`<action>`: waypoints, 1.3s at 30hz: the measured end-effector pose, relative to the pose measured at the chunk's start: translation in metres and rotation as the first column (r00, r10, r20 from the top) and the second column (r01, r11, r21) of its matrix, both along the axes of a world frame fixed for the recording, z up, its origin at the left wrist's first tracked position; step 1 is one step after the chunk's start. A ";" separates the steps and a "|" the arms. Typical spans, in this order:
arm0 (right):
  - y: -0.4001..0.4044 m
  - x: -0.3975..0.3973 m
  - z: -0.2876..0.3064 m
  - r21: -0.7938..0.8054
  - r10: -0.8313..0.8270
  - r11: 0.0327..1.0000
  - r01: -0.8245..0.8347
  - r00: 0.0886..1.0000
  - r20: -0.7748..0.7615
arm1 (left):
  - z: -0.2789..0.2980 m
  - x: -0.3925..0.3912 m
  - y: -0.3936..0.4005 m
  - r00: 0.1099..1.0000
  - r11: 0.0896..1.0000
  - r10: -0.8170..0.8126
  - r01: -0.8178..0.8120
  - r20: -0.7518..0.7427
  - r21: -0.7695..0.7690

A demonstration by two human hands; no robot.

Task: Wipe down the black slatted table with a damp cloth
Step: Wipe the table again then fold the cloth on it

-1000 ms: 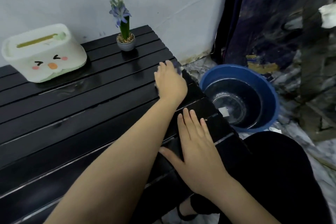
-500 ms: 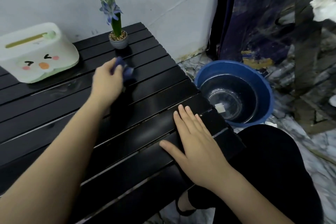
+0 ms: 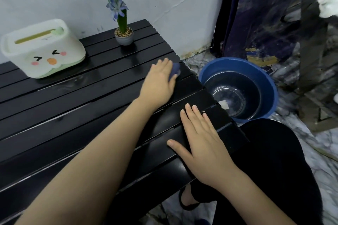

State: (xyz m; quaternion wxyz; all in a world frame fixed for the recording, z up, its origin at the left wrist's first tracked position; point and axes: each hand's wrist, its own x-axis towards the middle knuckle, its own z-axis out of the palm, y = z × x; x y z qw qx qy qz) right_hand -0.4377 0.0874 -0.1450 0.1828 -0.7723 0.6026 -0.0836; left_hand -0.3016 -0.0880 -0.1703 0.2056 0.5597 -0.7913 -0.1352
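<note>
Hands lie on the black slatted desk point(image 3: 76, 107), which runs from the near left corner to a far end by the white wall. The left hand point(image 3: 158, 80) reaches across to the right edge of the desk and presses down on a dark blue cloth point(image 3: 175, 71); only a small bunched part of the cloth shows past the fingers, so the hand is closed over it from above with the fingers nearly flat. The right hand point(image 3: 203, 144) rests open and flat, palm down, fingers spread, on the near right slats, holding nothing. A wet sheen shows on the slats left of the cloth. At the back of the desk stand a white tissue box point(image 3: 43, 49) with a cartoon face and a small grey pot point(image 3: 124, 35) with a blue-flowered plant, well apart from both hands. On the marbled floor just beside the desk's right edge sits a blue basin point(image 3: 243, 87) with a clear bowl inside it.
</note>
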 end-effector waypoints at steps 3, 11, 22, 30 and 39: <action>0.000 0.001 -0.001 -0.023 0.001 1.000 -0.002 1.000 -0.027 | 0.007 -0.035 -0.002 0.997 0.997 -0.076 0.076 -0.021 -0.028; 0.000 -0.015 0.002 -0.032 0.024 0.999 -0.021 0.997 0.080 | 0.029 0.040 0.020 0.758 0.955 0.284 -0.171 -0.587 0.241; 0.009 -0.037 0.004 -0.040 0.007 0.999 -0.003 0.995 0.100 | -0.010 0.078 0.089 0.990 0.995 0.102 -0.103 -0.099 -0.002; 0.008 -0.051 0.009 -0.048 -0.020 0.999 0.025 0.994 0.104 | 0.009 0.030 0.204 0.924 0.940 -0.338 0.339 -0.181 -0.024; 0.007 -0.052 0.011 -0.025 -0.005 1.000 0.006 0.998 0.069 | 0.029 0.081 0.219 0.905 0.996 0.084 -0.080 -0.418 0.025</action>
